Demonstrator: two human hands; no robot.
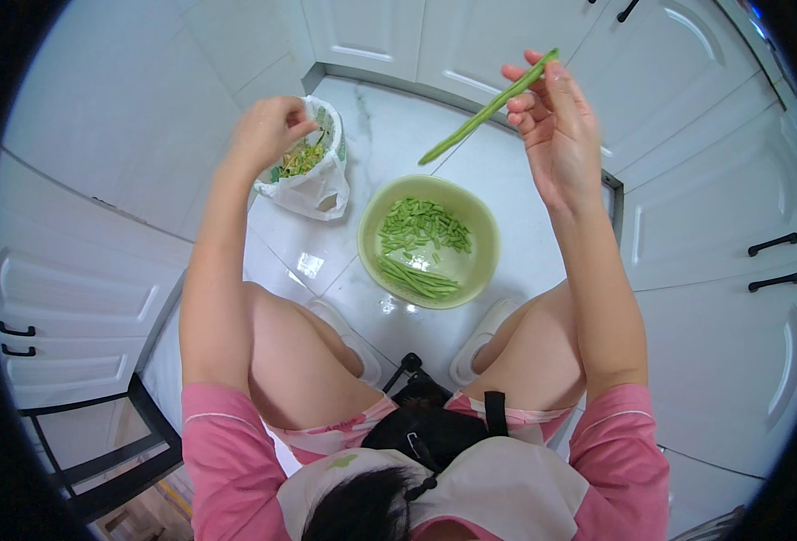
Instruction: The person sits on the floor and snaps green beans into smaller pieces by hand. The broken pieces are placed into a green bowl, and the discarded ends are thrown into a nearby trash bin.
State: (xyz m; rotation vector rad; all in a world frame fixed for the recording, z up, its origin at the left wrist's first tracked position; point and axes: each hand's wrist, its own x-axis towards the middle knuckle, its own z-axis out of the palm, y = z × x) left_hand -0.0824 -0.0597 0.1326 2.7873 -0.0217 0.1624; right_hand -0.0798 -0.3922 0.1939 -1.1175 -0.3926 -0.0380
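Note:
My right hand (557, 128) is raised at the upper right and pinches a long green bean (486, 111) near its top end. The bean slants down to the left. Over the mouth of a white plastic bag (327, 179) is my left hand (270, 128), its fingers curled together; whether a small bit sits between them is hidden. Green and yellowish plant scraps (304, 159) lie inside the bag. On the floor between my hands stands a light green plastic basin (483, 270). Short cut bean pieces (419, 226) fill its far side, and several whole beans (419, 278) lie along the near side.
White cabinets (703, 203) with black handles (774, 243) line the right and the back. More cabinet fronts (87, 284) stand at the left, above a black frame (124, 466). Glossy white floor tiles (317, 260) surround the basin. My knees and white shoes (483, 338) flank its near side.

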